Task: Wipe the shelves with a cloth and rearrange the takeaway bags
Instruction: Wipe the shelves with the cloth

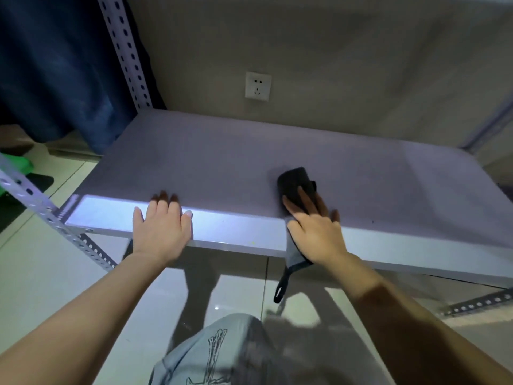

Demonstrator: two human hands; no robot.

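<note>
A dark cloth (295,187) is pressed flat under the spread right hand (316,234) near the shelf (222,162) edge; left hand (161,229), fingers spread, is laid flat further left.

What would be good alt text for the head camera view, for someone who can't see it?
A person's right hand presses a dark cloth flat on a bare white shelf, while the left hand rests palm down on the shelf's front edge. Behind are a beige wall with a white socket, a perforated metal upright and a dark blue curtain.
</note>
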